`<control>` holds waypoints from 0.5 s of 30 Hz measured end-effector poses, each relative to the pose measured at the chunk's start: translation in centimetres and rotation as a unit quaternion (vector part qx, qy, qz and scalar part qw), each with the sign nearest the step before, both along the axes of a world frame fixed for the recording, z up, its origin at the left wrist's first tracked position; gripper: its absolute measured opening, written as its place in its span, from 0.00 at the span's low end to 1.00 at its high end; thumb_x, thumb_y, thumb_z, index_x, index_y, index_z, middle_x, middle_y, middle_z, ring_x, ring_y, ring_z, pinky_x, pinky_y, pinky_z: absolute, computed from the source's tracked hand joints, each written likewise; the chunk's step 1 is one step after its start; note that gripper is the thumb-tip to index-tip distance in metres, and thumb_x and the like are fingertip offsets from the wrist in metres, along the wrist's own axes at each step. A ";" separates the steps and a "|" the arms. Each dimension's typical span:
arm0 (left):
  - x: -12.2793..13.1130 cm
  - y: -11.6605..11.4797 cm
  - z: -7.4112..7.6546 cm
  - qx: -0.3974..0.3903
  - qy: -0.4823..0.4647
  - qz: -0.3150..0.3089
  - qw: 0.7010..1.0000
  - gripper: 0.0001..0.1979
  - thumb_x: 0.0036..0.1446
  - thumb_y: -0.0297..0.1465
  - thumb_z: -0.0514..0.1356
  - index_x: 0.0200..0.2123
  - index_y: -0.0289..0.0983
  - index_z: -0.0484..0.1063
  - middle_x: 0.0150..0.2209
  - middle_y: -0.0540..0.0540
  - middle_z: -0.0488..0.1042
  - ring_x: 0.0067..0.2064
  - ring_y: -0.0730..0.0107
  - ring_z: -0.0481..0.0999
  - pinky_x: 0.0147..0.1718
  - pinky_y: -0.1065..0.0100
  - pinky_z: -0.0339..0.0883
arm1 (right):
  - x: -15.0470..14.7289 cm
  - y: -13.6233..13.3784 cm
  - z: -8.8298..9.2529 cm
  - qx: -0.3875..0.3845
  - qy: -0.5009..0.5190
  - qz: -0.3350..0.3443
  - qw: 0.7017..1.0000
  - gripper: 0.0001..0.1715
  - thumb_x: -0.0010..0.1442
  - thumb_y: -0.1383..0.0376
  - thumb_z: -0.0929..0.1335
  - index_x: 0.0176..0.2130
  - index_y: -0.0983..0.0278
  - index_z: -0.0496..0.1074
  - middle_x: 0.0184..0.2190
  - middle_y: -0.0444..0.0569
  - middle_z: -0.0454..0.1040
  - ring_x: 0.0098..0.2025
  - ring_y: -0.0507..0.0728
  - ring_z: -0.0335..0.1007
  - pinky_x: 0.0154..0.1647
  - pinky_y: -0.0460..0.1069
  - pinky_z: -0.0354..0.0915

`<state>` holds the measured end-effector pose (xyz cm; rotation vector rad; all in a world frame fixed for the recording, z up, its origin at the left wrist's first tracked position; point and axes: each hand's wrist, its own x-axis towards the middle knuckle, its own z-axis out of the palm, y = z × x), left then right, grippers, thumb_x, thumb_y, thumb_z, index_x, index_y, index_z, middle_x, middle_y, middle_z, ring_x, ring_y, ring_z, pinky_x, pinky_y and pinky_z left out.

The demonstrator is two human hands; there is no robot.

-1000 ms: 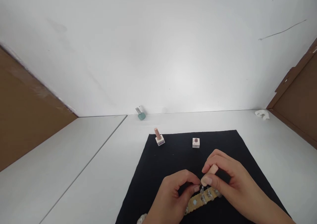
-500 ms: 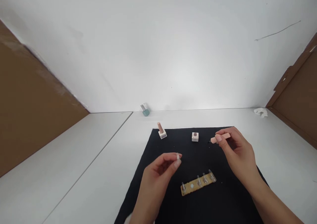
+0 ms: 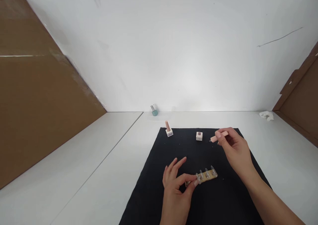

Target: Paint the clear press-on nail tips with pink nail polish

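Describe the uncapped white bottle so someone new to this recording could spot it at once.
Start at the black cloth on the white table. Near the cloth's far edge, to the left of the right hand, stands a small, boxy white bottle. Unlike its neighbour farther left, the capped bottle with a tall pink top, it shows a bare neck.

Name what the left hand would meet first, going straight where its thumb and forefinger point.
Likely the nearest clear piece on the tan strip, right by the fingers; contact is unclear.
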<state>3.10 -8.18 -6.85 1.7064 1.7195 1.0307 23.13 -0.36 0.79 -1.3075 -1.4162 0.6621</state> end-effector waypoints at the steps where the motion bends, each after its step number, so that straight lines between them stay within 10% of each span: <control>1: 0.0 0.1 -0.2 0.002 0.010 -0.002 1.000 0.10 0.60 0.28 0.65 0.29 0.48 0.83 0.66 0.47 0.73 0.73 0.40 0.55 0.67 0.27 0.44 | 0.0 0.1 0.0 0.001 0.001 0.003 1.000 0.19 0.66 0.47 0.69 0.34 0.58 0.75 0.32 0.47 0.82 0.32 0.57 0.73 0.38 0.52 0.70; 15: 0.1 0.5 -0.8 -0.022 0.075 0.005 0.997 0.08 0.57 0.27 0.67 0.29 0.47 0.83 0.67 0.47 0.72 0.73 0.36 0.56 0.65 0.24 0.48 | -0.1 -0.4 0.5 0.009 0.005 0.011 1.000 0.18 0.66 0.48 0.69 0.33 0.58 0.74 0.33 0.47 0.82 0.32 0.58 0.72 0.38 0.52 0.70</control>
